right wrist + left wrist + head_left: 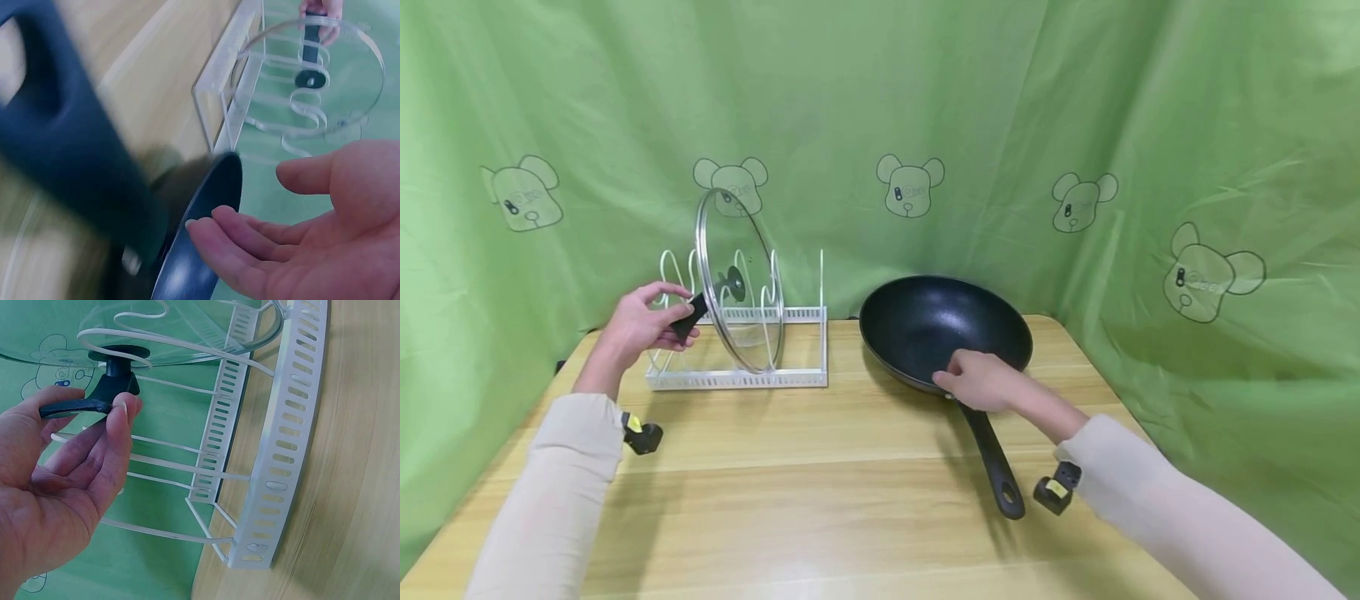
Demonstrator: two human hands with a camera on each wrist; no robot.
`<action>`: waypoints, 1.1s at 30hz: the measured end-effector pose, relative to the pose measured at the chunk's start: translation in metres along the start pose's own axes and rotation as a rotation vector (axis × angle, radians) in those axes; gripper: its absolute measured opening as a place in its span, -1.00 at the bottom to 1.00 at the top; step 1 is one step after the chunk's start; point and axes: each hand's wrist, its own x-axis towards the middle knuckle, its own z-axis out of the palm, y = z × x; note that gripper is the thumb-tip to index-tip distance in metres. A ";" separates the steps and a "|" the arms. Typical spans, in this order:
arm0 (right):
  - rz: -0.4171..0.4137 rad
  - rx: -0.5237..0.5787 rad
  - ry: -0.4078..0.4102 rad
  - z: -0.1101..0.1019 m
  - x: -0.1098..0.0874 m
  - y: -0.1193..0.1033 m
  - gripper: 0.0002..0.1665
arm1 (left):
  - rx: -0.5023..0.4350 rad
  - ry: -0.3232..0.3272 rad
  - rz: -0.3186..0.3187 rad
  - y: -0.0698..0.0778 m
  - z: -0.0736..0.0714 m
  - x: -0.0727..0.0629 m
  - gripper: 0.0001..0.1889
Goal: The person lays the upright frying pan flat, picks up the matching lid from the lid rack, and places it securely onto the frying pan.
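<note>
A glass pot lid [730, 237] with a metal rim stands on edge among the wires of a white lid rack [737, 380]. My left hand [643, 323] pinches the lid's black handle [75, 409] between thumb and fingers, on the lid's left side. Right of the rack sits a black frying pan [925, 312], its handle [988, 454] pointing toward me. Over the pan's near rim, where the handle joins, hovers my right hand [983, 381]. In the right wrist view its fingers [231, 250] are relaxed, thumb apart, with nothing held.
Rack and pan both stand toward the back of a wooden table [820, 483]. A green curtain [820, 100] printed with bear heads hangs behind and along both sides. Each of my wrists carries a small black camera [643, 435].
</note>
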 end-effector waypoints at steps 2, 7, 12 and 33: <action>-0.021 0.010 0.001 0.005 0.005 -0.011 -0.61 | 0.001 0.000 -0.005 -0.001 0.000 0.000 -0.47; -0.068 0.019 -0.001 0.021 0.014 -0.035 -0.66 | -0.005 0.003 -0.003 -0.007 -0.001 0.004 -0.47; -0.082 0.032 0.002 0.030 0.024 -0.053 -0.65 | 0.003 0.013 0.012 -0.012 -0.002 0.006 -0.47; -0.124 0.094 0.042 0.038 0.043 -0.099 -0.57 | 0.019 0.025 0.005 -0.002 0.007 0.005 -0.49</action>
